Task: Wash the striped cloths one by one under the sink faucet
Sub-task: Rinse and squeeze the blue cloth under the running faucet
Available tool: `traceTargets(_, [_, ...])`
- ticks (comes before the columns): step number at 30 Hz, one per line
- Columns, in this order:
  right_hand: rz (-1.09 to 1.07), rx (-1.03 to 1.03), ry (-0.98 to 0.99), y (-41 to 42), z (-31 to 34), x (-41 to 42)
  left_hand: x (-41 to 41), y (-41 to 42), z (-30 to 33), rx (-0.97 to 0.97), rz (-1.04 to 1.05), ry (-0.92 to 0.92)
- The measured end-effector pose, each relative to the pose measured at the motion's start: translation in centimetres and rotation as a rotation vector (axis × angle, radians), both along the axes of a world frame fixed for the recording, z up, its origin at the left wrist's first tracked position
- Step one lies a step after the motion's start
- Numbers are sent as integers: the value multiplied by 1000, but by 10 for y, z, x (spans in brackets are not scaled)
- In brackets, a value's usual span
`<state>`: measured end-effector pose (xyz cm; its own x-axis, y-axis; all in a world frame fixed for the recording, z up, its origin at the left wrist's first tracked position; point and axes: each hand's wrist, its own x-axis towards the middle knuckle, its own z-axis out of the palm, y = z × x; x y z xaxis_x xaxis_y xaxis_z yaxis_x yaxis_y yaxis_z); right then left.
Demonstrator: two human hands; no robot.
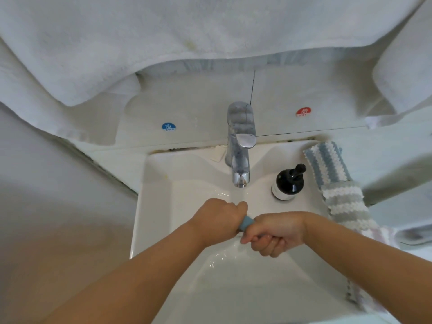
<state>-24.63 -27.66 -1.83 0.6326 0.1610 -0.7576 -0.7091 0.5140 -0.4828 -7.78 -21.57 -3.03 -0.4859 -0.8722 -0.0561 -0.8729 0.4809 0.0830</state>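
Both my hands are fists over the white sink [159, 206], below the chrome faucet [240, 146]. My left hand [219, 218] and my right hand [273, 232] grip a twisted blue cloth [246, 223]; only a short blue piece shows between them. Water lies in the basin under my hands. More striped cloths lie along the sink's right rim: a blue-and-white one [327, 162], a grey-and-white one [348, 204] and a pale pinkish one [367, 298] partly behind my right forearm.
A dark soap pump bottle [288, 183] stands on the rim right of the faucet. White towels [163, 43] hang above the back ledge, one more at the right [406, 73]. Blue cold [169, 126] and red hot [303, 112] stickers mark the wall.
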Motion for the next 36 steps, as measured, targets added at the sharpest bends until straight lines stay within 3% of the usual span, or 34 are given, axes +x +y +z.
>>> traceTargets(5, [148,-180,89,2,-3,-2,-1,16,-5,31,-90,30])
traceTargets(9, [15,-687,72,19,-11,-8,-6,26,0,381,222,122])
traceTargets(11, [-61,-1084,-20,33,-15,-17,-2,27,8,625,402,303])
traceTargets(13, [48,-1564,-113,44,-20,-26,1,25,13,962,609,663])
traceTargets(15, [139,-1862,-251,49,-29,-29,-2,23,19,1270,724,952])
traceTargets(20, [-135,-1985,-459,35,-32,-14,-11,20,26,1803,621,1336])
traceTargets(22, [-103,-2118,-453,25,-23,-9,-10,17,28,1899,533,1389])
traceTargets(26, [119,-2237,-418,11,-10,-5,-7,10,37,1815,536,1103])
traceTargets(31, [445,-2114,-86,5,-7,4,-15,-7,44,1398,724,637])
traceTargets(33, [631,-1933,13,9,1,11,-19,-9,38,1112,675,381])
traceTargets(36, [621,-1596,168,13,5,17,-23,-8,30,806,551,175])
